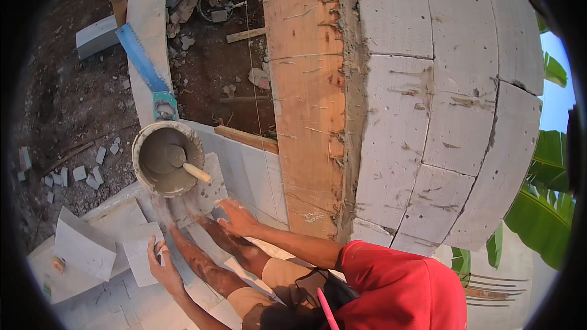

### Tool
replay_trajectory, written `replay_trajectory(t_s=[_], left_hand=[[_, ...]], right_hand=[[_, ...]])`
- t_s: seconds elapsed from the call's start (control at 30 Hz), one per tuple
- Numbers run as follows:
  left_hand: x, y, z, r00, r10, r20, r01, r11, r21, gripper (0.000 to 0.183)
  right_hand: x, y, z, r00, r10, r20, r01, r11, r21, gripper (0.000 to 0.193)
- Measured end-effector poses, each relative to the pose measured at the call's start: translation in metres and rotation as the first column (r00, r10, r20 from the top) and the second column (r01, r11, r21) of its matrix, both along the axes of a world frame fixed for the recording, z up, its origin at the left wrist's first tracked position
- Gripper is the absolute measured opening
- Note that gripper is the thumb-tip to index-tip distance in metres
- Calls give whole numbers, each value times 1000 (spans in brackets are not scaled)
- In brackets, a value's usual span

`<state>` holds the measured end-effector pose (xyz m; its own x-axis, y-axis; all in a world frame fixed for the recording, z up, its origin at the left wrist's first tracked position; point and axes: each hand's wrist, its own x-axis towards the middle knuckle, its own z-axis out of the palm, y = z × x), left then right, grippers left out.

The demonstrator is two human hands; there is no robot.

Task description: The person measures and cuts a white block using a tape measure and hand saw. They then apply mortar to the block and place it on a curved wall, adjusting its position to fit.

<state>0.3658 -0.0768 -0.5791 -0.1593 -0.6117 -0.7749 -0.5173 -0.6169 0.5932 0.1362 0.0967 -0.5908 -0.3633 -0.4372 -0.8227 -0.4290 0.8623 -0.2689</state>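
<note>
My left hand (164, 267) is beside a thin pale block piece (139, 250), its fingers curled but apart; whether it touches the piece I cannot tell. My right hand (238, 217) reaches out over my legs with its fingers spread and nothing in them. Just beyond the hands stands a round bucket (139, 168) of grey wet mortar (158, 154). A trowel (176, 156) rests in it, blade in the mortar, its wooden handle leaning over the rim toward my right hand. Behind the bucket, a handsaw (142, 60) with a blue blade lies along a narrow ledge.
A wall of pale blocks (397, 116) rises on the right, edged by a wooden board (306, 98). A larger white block (85, 243) lies at the left on a pale board (67, 281). Rubble (79, 173) covers the dirt ground; a string (252, 43) runs beside the wooden board.
</note>
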Motion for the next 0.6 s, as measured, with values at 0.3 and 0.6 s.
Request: replay_trajectory(t_s=[0.3,0.6], left_hand=[[25,38,-27,977,-179,-112,195,968,159,37],[20,-58,85,994,-40,100,-2,922,387,48]], right_hand=[[-5,-41,218,983,-160,86,176,960,-220,50],[-161,-34,583,830,-424,-361,60,713,-699,40]])
